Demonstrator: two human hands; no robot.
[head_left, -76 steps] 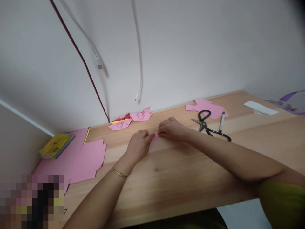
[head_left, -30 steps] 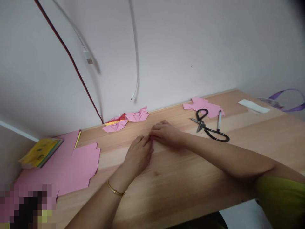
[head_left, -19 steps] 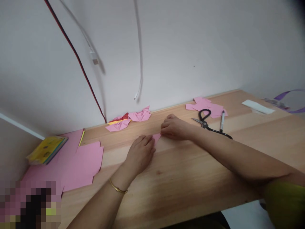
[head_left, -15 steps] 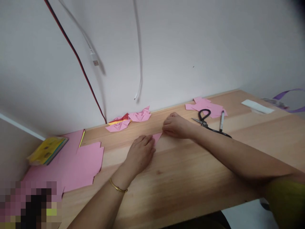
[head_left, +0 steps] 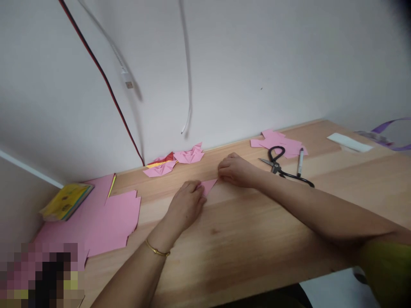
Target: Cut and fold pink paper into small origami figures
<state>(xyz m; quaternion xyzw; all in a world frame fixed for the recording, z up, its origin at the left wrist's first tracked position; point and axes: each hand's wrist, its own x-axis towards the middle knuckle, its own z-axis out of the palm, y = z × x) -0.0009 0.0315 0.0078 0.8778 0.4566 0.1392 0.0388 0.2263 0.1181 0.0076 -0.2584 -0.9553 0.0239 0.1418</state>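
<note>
A small folded piece of pink paper (head_left: 209, 187) lies on the wooden table, with its pointed corner to the right. My left hand (head_left: 186, 203), a gold bangle at its wrist, is closed over the paper's left part and hides it. At the opposite corner, the bent fingers of my right hand (head_left: 233, 170) pinch the tip; the fingertips are partly hidden. Just beyond my hands, against the wall, sit folded pink paper shapes (head_left: 189, 154), one with red and yellow paper in it.
Black-handled scissors (head_left: 275, 166), a marker (head_left: 300, 162) and pink paper pieces (head_left: 271, 141) lie right of my hands. Farther right is a white strip (head_left: 349, 142). Large pink sheets (head_left: 112, 220) and a yellow packet (head_left: 67, 201) lie left. Cables (head_left: 187, 68) hang along the wall.
My hands, earlier close together over the paper, have moved apart, the right one to the right. More of the pink triangle shows now as my left fingers have drawn back slightly.
</note>
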